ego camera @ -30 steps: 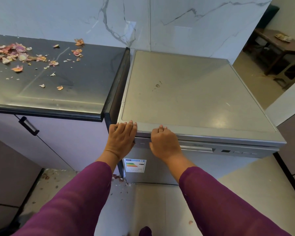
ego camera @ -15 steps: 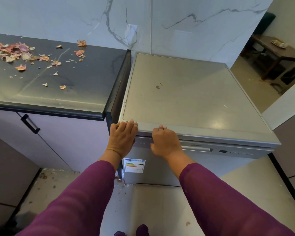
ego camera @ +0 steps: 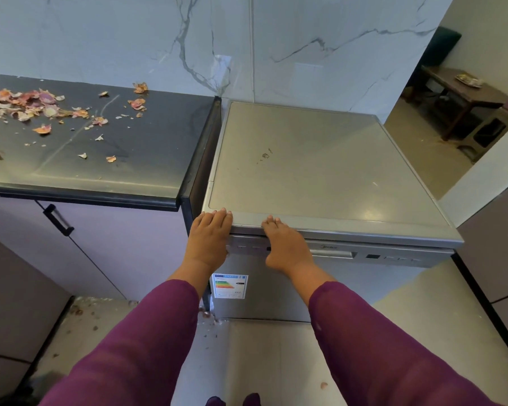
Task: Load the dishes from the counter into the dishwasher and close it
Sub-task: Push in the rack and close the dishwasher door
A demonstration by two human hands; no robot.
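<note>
A silver freestanding dishwasher [ego camera: 320, 171] stands right of the dark counter [ego camera: 123, 159], its door shut against the body. My left hand [ego camera: 207, 241] lies flat against the door's top left corner, fingertips reaching the front edge of the top panel. My right hand [ego camera: 285, 244] presses the upper door beside the recessed handle [ego camera: 332, 254], fingertips at the same edge. No dishes are in sight on the counter.
Onion skins [ego camera: 35, 109] are scattered over the counter's left part. A lilac cabinet with a black handle [ego camera: 57, 219] sits under it. An energy label [ego camera: 230, 286] is stuck on the door. A doorway at right opens onto a wooden table [ego camera: 464, 92].
Both hands stay on the dishwasher's upper front edge, the right one shifted slightly lower on the door. The view has tilted a little.
</note>
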